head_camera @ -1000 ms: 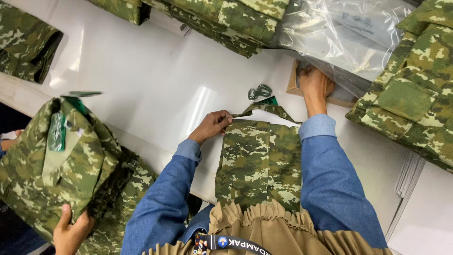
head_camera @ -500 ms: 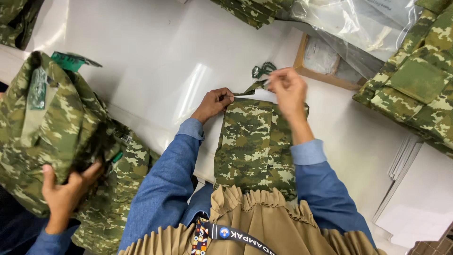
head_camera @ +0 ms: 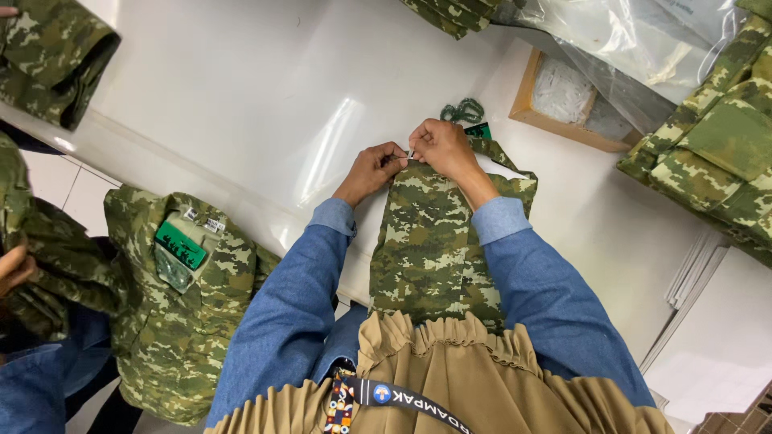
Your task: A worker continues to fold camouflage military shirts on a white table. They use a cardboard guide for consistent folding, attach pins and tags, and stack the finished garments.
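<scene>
We see both hands meeting at the far end of a folded camouflage garment (head_camera: 430, 241) that lies on the white desk (head_camera: 241, 104), its long axis running from our body straight out toward the desk's far side. The left hand (head_camera: 371, 169) pinches the top edge of the cloth with fingers closed on it; the right hand (head_camera: 442, 149) is closed too, touching the same edge just beside the left, and seems to grip something thin and pale between the fingertips, though we cannot tell what it is. The two hands are about equally near that edge, the right a little farther out.

Just beyond the right hand lies a green cord (head_camera: 462, 111) with a small green tag (head_camera: 479, 130), touching the garment's far corner. Toward the desk's far right stands a shallow wooden tray (head_camera: 563, 128) with clear plastic bags (head_camera: 635, 40) partly over it. More camouflage garments (head_camera: 716, 153) are stacked at the right edge. Off the left edge, another camouflage jacket (head_camera: 177, 305) carries a green rectangular label (head_camera: 180, 245), and another person's hand (head_camera: 12, 269) holds cloth there.
</scene>
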